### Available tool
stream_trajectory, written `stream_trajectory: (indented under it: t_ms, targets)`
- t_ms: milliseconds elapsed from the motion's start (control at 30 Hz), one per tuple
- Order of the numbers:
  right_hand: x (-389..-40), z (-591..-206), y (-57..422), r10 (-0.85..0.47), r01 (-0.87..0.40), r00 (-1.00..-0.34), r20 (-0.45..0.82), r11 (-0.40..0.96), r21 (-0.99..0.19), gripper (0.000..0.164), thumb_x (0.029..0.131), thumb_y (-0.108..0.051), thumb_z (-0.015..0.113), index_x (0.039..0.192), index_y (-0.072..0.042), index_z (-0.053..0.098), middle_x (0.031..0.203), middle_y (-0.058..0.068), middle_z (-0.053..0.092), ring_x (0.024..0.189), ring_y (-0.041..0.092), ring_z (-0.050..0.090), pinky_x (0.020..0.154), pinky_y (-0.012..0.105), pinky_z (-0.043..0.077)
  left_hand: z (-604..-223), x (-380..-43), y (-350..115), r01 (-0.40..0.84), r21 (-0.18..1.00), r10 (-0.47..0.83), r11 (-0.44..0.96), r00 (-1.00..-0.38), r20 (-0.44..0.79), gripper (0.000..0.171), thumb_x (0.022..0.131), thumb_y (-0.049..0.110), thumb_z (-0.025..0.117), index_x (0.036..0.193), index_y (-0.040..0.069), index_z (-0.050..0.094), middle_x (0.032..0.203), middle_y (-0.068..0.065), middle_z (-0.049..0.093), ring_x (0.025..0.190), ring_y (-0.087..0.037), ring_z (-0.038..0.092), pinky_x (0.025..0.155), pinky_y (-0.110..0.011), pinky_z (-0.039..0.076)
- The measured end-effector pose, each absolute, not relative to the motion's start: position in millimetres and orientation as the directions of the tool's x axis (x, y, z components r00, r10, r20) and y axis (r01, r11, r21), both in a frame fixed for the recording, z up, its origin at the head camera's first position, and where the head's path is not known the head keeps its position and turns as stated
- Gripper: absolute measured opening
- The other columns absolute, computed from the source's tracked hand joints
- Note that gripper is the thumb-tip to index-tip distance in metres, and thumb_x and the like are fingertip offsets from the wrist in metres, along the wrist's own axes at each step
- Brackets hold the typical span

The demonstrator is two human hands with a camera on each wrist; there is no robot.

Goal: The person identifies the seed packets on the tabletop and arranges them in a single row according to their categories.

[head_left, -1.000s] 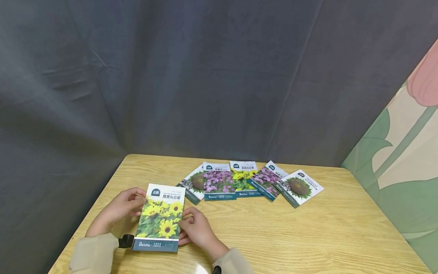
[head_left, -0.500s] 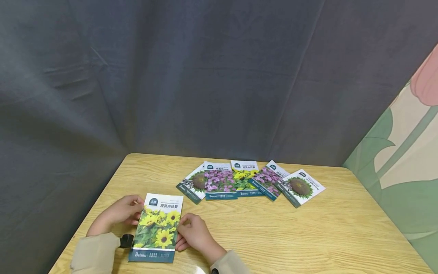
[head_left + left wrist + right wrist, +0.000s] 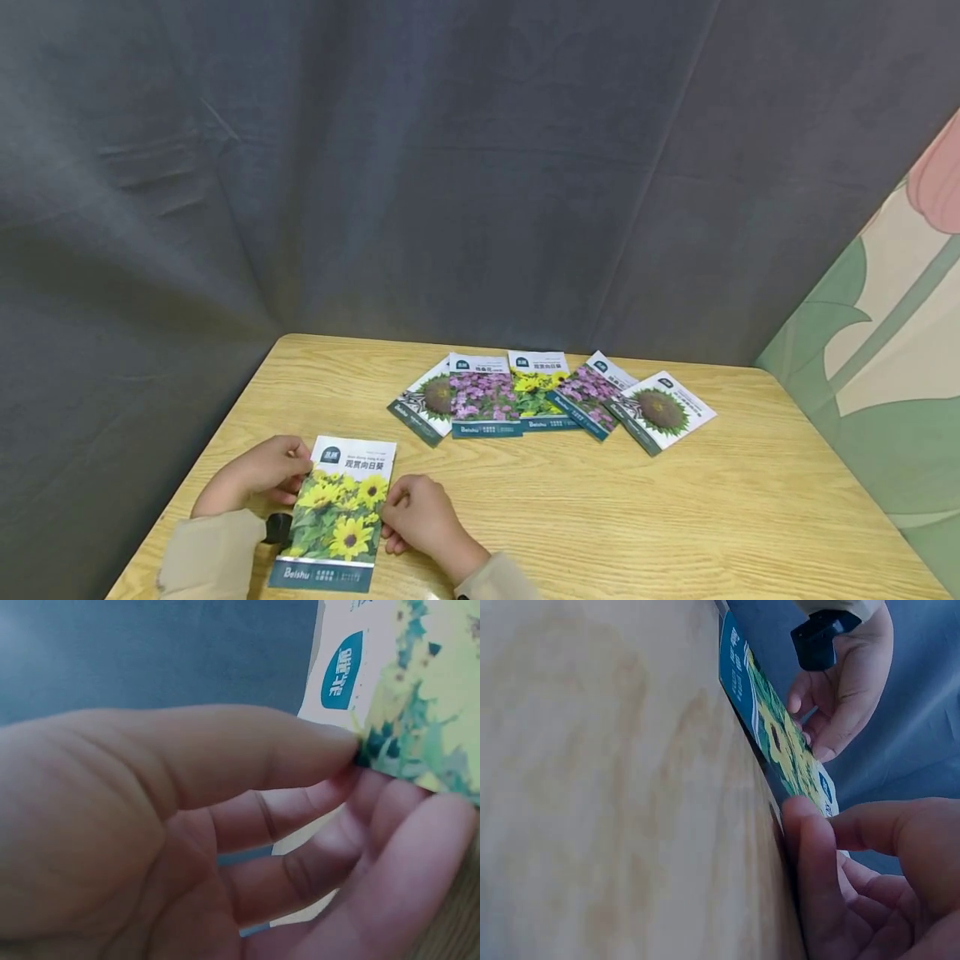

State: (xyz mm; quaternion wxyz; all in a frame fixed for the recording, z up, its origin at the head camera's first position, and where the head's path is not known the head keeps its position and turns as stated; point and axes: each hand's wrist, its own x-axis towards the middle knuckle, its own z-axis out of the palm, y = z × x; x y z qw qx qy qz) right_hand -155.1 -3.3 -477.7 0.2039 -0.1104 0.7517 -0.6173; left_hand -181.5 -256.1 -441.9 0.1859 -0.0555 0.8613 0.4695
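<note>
A seed packet (image 3: 337, 512) printed with yellow sunflowers slopes close over the front left of the table, its blue band toward the person. My left hand (image 3: 258, 471) pinches its left edge near the top; in the left wrist view, the thumb (image 3: 300, 750) lies on the printed face and the fingers curl beneath. At the right edge, about halfway down, my right hand (image 3: 426, 517) pinches the packet between thumb and fingers. The right wrist view shows the packet (image 3: 780, 742) nearly edge-on, low over the wood, with both hands on it.
Several more seed packets lie fanned at the table's back: dark sunflower (image 3: 429, 404), purple flowers (image 3: 483, 398), yellow sunflowers (image 3: 540, 392), purple flowers again (image 3: 588, 396) and another dark sunflower (image 3: 662, 412). A dark curtain (image 3: 465, 167) hangs behind; a flower-painted panel (image 3: 885, 367) borders the right side.
Both hands have brought the sunflower packet lower and toward the person, slightly to the left, keeping their grip on its side edges. The fanned packets stay put.
</note>
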Motion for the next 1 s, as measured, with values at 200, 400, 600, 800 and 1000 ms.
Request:
stream_trajectory:
  t_ms: [200,400,600,800,1000]
  targets:
    - [-154,-479,-4,-0.406,0.052,-0.903,-0.141,0.221,-0.974,0.015,0.095,0.001,0.064,0.081,-0.005,0.062,0.056,0.004,0.063,0.039,0.006,0.054,0.04,0.024,0.051,-443,-180,-255,-0.324,0.769,0.044,0.551,-0.909,-0.415,0.012,0.101,0.003,0.055,0.09,0.001,0.052,0.072,-0.007,0.05,0.062,-0.017,0.051,0.053,-0.026,0.051]
    - [-156,-482,-5,-0.386,0.02,-0.915,-0.116,0.245,-0.969,0.015,0.093,0.002,0.065,0.081,-0.006,0.061,0.053,0.001,0.062,0.037,0.004,0.053,0.038,0.024,0.051,-440,-178,-249,-0.356,0.743,0.023,0.568,-0.895,-0.446,0.015,0.101,0.003,0.055,0.087,0.002,0.049,0.07,-0.006,0.046,0.059,-0.016,0.045,0.053,-0.026,0.045]
    - [-156,-482,-6,-0.379,-0.003,-0.919,-0.109,0.283,-0.959,0.019,0.09,0.005,0.066,0.077,-0.008,0.059,0.051,-0.001,0.06,0.035,0.005,0.052,0.038,0.024,0.05,-436,-177,-245,-0.376,0.709,-0.021,0.596,-0.89,-0.455,0.016,0.1,0.002,0.056,0.086,0.002,0.048,0.071,-0.008,0.045,0.059,-0.018,0.045,0.052,-0.026,0.044]
    - [-154,-481,-10,-0.36,-0.103,-0.931,-0.062,0.42,-0.902,0.024,0.088,-0.001,0.071,0.072,-0.014,0.057,0.046,-0.007,0.052,0.033,0.002,0.048,0.039,0.022,0.048,-434,-176,-245,-0.37,0.664,-0.053,0.65,-0.893,-0.446,0.014,0.1,0.001,0.056,0.088,0.0,0.048,0.075,-0.012,0.047,0.063,-0.021,0.049,0.053,-0.027,0.044]
    - [-149,-480,-15,-0.349,-0.276,-0.936,0.052,0.632,-0.724,0.033,0.085,-0.021,0.081,0.069,-0.019,0.052,0.051,-0.011,0.042,0.043,0.008,0.038,0.044,0.024,0.033,-434,-175,-248,-0.372,0.644,-0.082,0.668,-0.898,-0.433,0.012,0.099,0.001,0.056,0.09,-0.001,0.049,0.076,-0.012,0.047,0.064,-0.022,0.049,0.054,-0.028,0.044]
